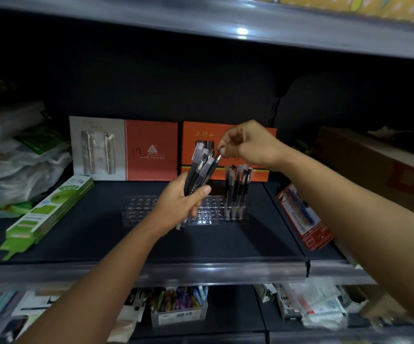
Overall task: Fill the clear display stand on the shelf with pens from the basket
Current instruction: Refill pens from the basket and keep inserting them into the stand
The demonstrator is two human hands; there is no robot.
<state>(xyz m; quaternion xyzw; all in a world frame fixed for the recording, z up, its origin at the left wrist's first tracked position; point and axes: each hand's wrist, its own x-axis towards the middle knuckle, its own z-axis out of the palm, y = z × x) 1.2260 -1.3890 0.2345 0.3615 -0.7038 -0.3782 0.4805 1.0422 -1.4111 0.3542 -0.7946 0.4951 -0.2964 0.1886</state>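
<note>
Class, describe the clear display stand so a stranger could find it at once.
Look at the dark middle shelf, in front of the two orange boxes. The clear display stand sits there, partly behind the left hand. It alone is see-through, gridded with holes, with a few pens upright at its right end.

We find open shelf (81, 234) in front of the clear stand (139, 212), whose left holes sit bare. Upright pens (238, 189) crowd its right end. Orange boxes (151, 150) wall off the back; a green pack (49, 209) and red carton (302, 217) flank the sides.
</note>
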